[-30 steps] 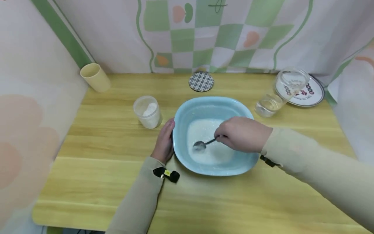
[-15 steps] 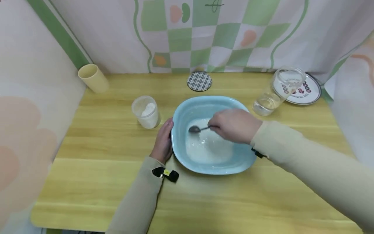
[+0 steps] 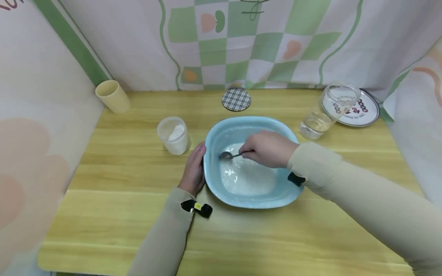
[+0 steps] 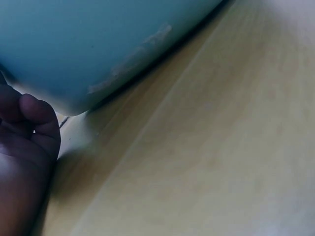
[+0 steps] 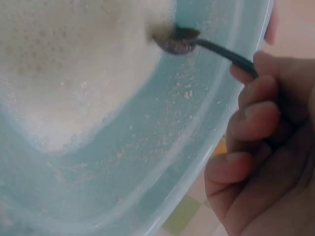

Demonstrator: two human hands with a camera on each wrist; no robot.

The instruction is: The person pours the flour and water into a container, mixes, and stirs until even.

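A light-blue basin [image 3: 255, 201] with milky white liquid [image 3: 248, 178] in it sits on the wooden table. At its left side my left hand [image 3: 194, 168] grips the outer wall, thumb up by the rim. In the left wrist view the fingers [image 4: 39, 115] are bent against the basin's lower side [image 4: 113, 44]. My right hand [image 3: 271, 148] reaches over the basin and pinches the handle of a small metal spoon [image 3: 226, 155]. The spoon's bowl is at the liquid's left edge, near the wall. White specks and froth cling to the inner wall in the right wrist view.
Left of the basin stands a clear plastic cup [image 3: 174, 138] of white powder. A yellow cup [image 3: 112, 96] is at the back left, a checked round coaster [image 3: 236, 99] behind the basin. At back right, a glass jar [image 3: 315, 122] of clear liquid overlaps a patterned plate [image 3: 369, 115].
My right hand has moved the spoon through the liquid, away from me and to the left, toward the basin's left wall. The left hand stays on the basin's side.
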